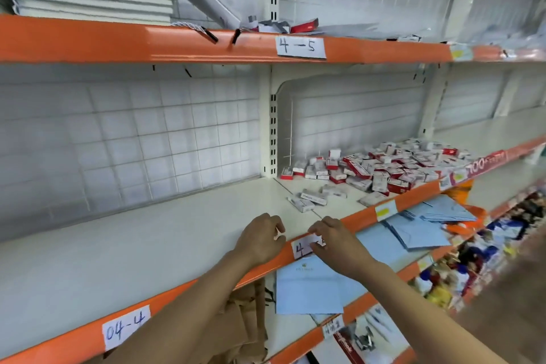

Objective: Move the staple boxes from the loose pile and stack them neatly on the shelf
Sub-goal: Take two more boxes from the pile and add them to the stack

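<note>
A loose pile of red-and-white staple boxes (384, 168) lies on the right bay of the middle shelf (147, 245), and a few single boxes (310, 199) lie nearer the middle. Both my hands are at the shelf's orange front edge, well short of the pile. My left hand (261, 238) has its fingers curled, with a small white bit showing under them; I cannot tell what it is. My right hand (334, 241) pinches the top of the paper label (300, 249) taped on the edge.
The left bay is bare up to the wire-grid back panel (133, 133). The shelf above (177, 44) carries stacked white pads and a red box. Below lie blue envelopes (310, 287) and brown paper bags (242, 319). An upright post (273, 115) divides the bays.
</note>
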### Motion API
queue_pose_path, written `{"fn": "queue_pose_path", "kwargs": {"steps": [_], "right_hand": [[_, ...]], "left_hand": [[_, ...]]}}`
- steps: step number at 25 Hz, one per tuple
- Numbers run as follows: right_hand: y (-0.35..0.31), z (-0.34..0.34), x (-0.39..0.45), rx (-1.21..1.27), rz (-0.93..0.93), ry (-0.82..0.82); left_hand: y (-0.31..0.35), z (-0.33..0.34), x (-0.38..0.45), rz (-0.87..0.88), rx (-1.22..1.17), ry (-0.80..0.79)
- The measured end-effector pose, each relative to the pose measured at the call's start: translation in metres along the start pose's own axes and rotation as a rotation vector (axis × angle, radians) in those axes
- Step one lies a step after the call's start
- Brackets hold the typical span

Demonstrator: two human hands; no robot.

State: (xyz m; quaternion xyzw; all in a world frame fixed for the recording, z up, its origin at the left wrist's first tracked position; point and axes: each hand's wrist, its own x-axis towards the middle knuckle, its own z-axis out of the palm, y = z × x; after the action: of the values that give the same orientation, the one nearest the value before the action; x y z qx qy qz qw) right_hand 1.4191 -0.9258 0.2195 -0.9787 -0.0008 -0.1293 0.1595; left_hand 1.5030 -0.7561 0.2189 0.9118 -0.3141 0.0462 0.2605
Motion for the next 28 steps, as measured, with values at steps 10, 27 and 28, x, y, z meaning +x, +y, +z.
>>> {"fn": "queue_pose_path", "kwargs": {"steps": [10, 27, 28], "right_hand": [[0.112, -0.029, 0.094, -0.041, 0.118, -0.022], [0.179, -0.033, 0.257, -0.121, -0.016, -0.063], [0.184, -0.032, 0.265, -0.13, -0.02, -0.088]], "left_hand": [[0.012, 0.049, 0.155, -0.039, -0.007, 0.107], [-0.026, 0.073, 0.261, -0.306, 0.312, 0.079], [-0.027, 0.071, 0.262, -0.311, 0.291, 0.087]]}}
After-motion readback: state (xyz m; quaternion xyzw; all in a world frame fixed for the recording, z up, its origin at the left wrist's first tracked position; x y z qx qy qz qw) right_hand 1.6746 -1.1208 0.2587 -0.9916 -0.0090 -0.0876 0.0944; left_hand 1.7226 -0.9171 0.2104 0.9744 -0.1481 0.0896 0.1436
